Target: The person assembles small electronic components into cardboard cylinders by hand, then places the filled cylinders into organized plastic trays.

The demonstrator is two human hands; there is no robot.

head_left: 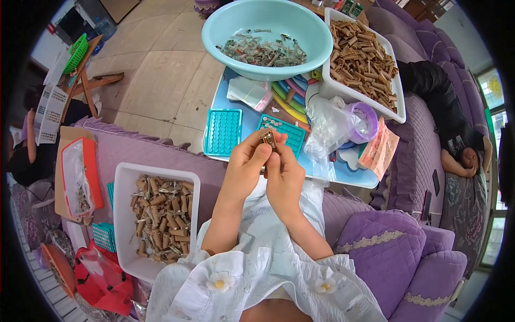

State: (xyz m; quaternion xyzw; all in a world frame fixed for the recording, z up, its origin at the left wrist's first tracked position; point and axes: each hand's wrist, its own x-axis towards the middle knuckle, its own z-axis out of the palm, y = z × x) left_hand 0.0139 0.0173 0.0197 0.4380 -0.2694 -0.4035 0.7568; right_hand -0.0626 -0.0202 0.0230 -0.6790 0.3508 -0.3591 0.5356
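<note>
Over the near edge of the low blue table, my left hand (248, 166) and my right hand (285, 174) are closed together on a small brown piece (267, 140). Its upper face carries small shiny details; my fingers cover the rest, so its exact kind is unclear. Just beyond my hands lies a teal tray (292, 137) with round hollows, some holding small round metallic pieces, partly hidden by my right hand. To the left is a second teal tray (223, 132) with rows of round hollows.
A light-blue basin (214, 37) holds small clear-and-green parts. Right of it stands a white bin (401, 104) of brown cardboard tubes; another white bin (122, 214) is at my left. Clear plastic bags (332, 126) and purple tape (370, 122) lie on the table. Two other people are nearby.
</note>
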